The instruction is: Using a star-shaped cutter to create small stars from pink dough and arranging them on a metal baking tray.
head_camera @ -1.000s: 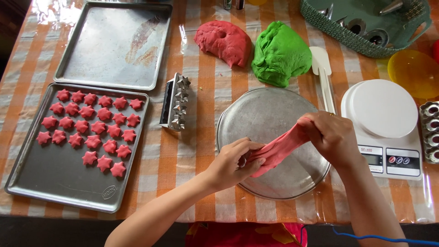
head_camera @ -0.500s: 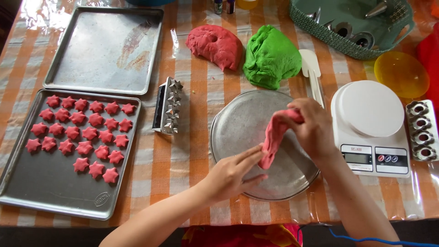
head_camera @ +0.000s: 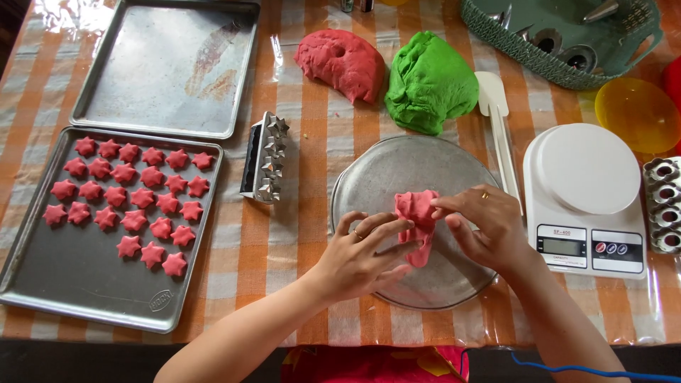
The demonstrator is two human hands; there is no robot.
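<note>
Both hands work a small lump of red dough (head_camera: 418, 216) over a round metal plate (head_camera: 383, 174). My left hand (head_camera: 358, 259) presses its fingers against the lump's lower left side. My right hand (head_camera: 482, 227) pinches the lump's top right edge between thumb and fingers. The lump is folded into a thick, short strip and hangs just above the plate's middle.
A baking tray (head_camera: 78, 273) with several red dough stars (head_camera: 131, 188) lies at left, a bare tray (head_camera: 167, 67) behind it. A star-shaped metal cutter block (head_camera: 266, 157), a large red dough mound (head_camera: 340, 62), green dough (head_camera: 429, 81), a white spatula (head_camera: 496, 131), a kitchen scale (head_camera: 585, 195) and a green basket (head_camera: 560, 32) surround the plate.
The dough strip, stretched long between both hands a second ago, has been folded together into a compact lump. Both hands have come closer over the plate's middle.
</note>
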